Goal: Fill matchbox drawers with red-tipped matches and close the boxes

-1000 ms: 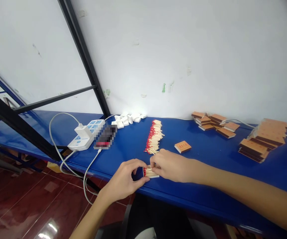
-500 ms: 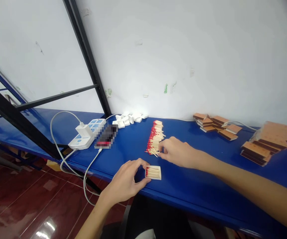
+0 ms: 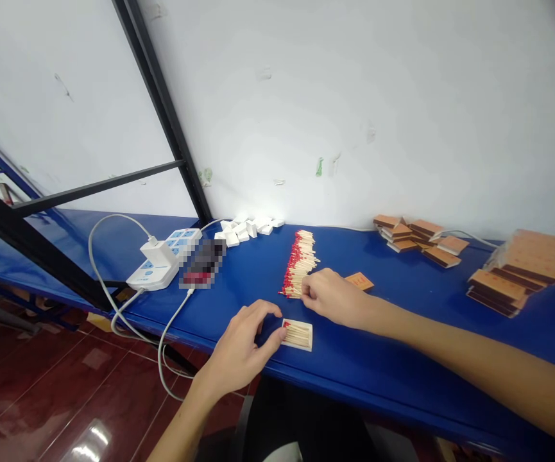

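A small white matchbox tray (image 3: 301, 345) lies near the table's front edge, filled with a row of red-tipped matches (image 3: 299, 333). My left hand (image 3: 246, 346) is at its left end, thumb and index finger apart, the thumb tip over the match heads. Farther back lies a long pile of loose matches (image 3: 301, 263), red heads to the left. At the pile's near right side my right hand (image 3: 330, 296) is closed, fingers curled and tips together; whatever they pinch is hidden. Behind that hand lies an orange matchbox cover (image 3: 361, 281), partly covered by it.
White trays (image 3: 248, 230) are heaped at the back left. Orange-and-brown matchbox covers (image 3: 416, 236) lie at the back right, with a plastic-wrapped stack (image 3: 522, 269) farther right. A power strip (image 3: 162, 266), a blurred-out device (image 3: 203, 263) and white cables are on the left, beside a black frame post (image 3: 162, 109).
My left index finger has lifted off the tray, and the thumb has moved onto the match heads. My right fingers have curled in more and shifted slightly left. An orange cover now shows behind that hand.
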Motion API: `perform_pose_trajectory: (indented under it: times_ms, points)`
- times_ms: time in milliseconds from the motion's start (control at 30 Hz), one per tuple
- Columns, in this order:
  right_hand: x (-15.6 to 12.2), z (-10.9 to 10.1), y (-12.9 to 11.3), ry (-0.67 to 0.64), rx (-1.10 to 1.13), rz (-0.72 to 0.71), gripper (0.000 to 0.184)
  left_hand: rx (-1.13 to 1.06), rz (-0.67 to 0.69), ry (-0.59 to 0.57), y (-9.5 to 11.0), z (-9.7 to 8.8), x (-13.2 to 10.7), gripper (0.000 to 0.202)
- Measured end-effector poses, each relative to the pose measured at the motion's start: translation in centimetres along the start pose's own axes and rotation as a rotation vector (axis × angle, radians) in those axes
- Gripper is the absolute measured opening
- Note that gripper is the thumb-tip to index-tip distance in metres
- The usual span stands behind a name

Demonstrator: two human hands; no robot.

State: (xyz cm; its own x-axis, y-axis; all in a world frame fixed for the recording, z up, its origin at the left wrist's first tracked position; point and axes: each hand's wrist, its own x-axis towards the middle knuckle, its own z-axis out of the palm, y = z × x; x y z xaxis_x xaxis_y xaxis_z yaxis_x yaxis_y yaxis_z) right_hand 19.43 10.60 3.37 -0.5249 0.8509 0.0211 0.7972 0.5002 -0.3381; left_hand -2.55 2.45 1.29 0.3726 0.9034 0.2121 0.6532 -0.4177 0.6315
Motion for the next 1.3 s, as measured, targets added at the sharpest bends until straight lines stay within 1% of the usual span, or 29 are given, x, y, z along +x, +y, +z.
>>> perform_pose_trajectory:
  times_ms: [100,200,300,400,500,567,633,700,767,900,967,1133,1300]
  points:
    - [0.0,-0.2,0.1,0.001,0.034,-0.023,0.013,0.029,-0.017,0.047,0.0,0.1,0.1,0.019]
    - [0.0,-0.6,0.1,0.02,0.042,-0.046,0.011,0.046,-0.031,0.099,-0.1,0.3,0.2,0.022]
    - [-0.2,-0.9,0.1,-0.015,0.077,-0.093,0.009,0.034,-0.046,0.121,0.0,0.3,0.3,0.025]
    - [-0.3,-0.7,0.0,-0.061,0.09,-0.122,0.015,-0.003,-0.071,0.106,0.1,0.1,0.6,0.024]
    - [-0.4,-0.1,-0.3,-0.053,0.098,-0.133,0.017,-0.039,-0.092,0.076,0.1,-0.2,1.2,0.024]
    - [-0.5,0.3,-0.4,-0.036,0.135,-0.143,0.014,-0.017,-0.065,0.062,0.0,-0.3,1.5,0.023]
    - [-0.9,0.5,-0.5,-0.014,0.172,-0.168,0.011,0.037,0.002,0.048,-0.1,-0.4,1.7,0.021]
    - [-1.3,0.8,-0.4,0.01,0.182,-0.187,0.01,0.09,0.068,0.032,-0.3,-0.3,1.7,0.021]
    - [-1.6,1.2,-0.1,0.046,0.172,-0.2,0.01,0.128,0.103,0.028,-0.5,-0.1,1.6,0.023]
    - [-2.0,2.4,0.3,0.173,0.143,-0.268,0.012,0.2,0.122,0.05,-0.9,0.2,1.3,0.026]
    - [-2.1,2.7,0.4,0.204,0.139,-0.291,0.013,0.231,0.138,0.039,-1.0,0.3,1.2,0.03]
    - [-2.1,2.9,0.5,0.204,0.149,-0.299,0.015,0.284,0.123,0.008,-1.2,0.3,1.0,0.039]
    - [-2.2,3.0,0.8,0.219,0.145,-0.337,0.019,0.296,0.114,-0.029,-1.0,0.1,1.1,0.043]
